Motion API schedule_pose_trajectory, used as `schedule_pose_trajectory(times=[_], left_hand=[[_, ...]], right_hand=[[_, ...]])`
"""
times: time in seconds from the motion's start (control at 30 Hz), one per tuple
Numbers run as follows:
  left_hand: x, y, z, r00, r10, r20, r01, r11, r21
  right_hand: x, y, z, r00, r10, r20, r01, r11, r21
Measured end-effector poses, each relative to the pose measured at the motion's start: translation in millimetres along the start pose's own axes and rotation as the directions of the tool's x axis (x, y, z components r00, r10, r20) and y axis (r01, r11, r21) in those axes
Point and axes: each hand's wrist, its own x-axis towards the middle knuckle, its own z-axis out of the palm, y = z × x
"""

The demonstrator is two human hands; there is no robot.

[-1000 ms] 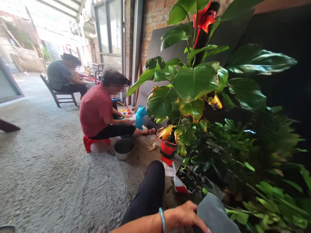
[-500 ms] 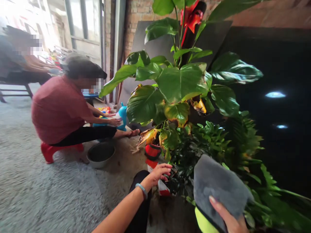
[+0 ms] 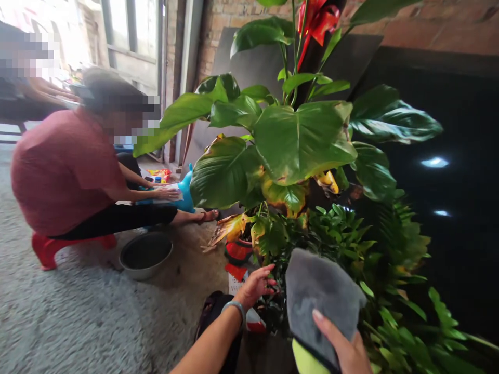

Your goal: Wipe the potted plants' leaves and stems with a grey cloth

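My right hand (image 3: 343, 343) grips a grey cloth (image 3: 322, 296) with a yellow-green underside, thumb pressed on its grey face. My left hand (image 3: 255, 286), with a bracelet at the wrist, reaches out with fingers apart and nothing in them. It is beside the dark leaves of a low plant (image 3: 286, 270). Above both hands rises a tall potted plant with broad green leaves (image 3: 304, 140), some yellowed and brown at the edges. Its red pot (image 3: 238, 252) stands just beyond my left hand.
On the left a person in a red shirt (image 3: 66, 171) sits on a red stool (image 3: 49, 252), hands on a blue object (image 3: 187, 192). A grey basin (image 3: 146, 254) stands on the concrete floor. Leafy plants (image 3: 405, 311) crowd the right, before a dark glossy panel (image 3: 463, 182).
The cloth in my right hand has moved left, closer to my left hand. My left hand is slightly lower. The view has shifted, and I appear nearer the tall plant.
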Motion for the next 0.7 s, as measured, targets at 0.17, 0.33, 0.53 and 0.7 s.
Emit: schedule_pose_trajectory(times=[0.17,0.33,0.53,0.7], left_hand=[[-6.0,2.6,4.5,0.993,0.018,0.120,-0.021,1.000,0.023],[-9.9,7.0,2.1,0.996,0.050,0.071,-0.056,0.995,0.086],[-3.5,0.7,-10.4,0.998,-0.013,0.069,0.005,0.993,0.120],[-3.2,-1.3,-5.3,0.999,-0.035,-0.019,0.037,0.992,0.118]], right_hand=[[14.4,-14.8,41.5,0.982,-0.006,0.189,-0.009,0.997,0.081],[-14.3,19.0,33.8,0.994,0.077,0.081,-0.074,0.996,-0.048],[13.7,-19.0,38.2,0.994,-0.106,-0.002,0.106,0.994,0.021],[15.5,3.5,51.3,0.985,0.074,0.158,-0.086,0.994,0.069]])
